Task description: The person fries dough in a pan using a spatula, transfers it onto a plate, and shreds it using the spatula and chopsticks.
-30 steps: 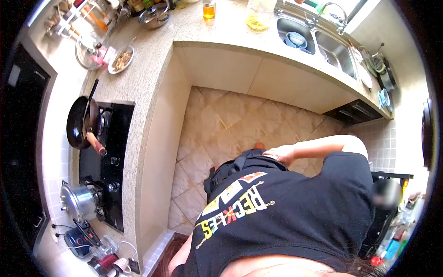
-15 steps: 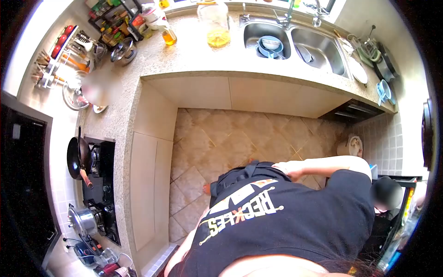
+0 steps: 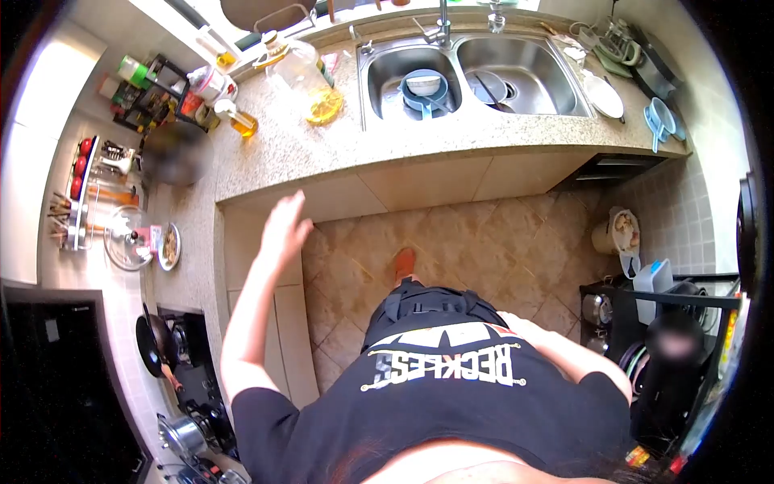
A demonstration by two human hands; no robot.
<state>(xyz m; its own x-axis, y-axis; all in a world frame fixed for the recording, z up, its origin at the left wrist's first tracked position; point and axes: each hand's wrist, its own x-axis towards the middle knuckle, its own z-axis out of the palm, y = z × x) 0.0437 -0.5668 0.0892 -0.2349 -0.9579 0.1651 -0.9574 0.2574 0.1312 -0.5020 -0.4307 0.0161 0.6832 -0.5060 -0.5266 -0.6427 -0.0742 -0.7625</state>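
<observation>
A speckled countertop (image 3: 266,161) carries a bottle (image 3: 243,123) and a jar (image 3: 322,106)

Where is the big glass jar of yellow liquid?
In the head view, the glass jar stands on the counter ahead, just left of the sink, with the small oil bottle on its left.

A strip of desk (image 3: 451,139) gave passage before the sink (image 3: 457,77). The faucet (image 3: 443,31) blocked its back; the jug (image 3: 322,105) stood left.

Bright light glares at the window (image 3: 211,11), fisheye distortion curves the edges, two patches (image 3: 177,153) are blurred.
</observation>
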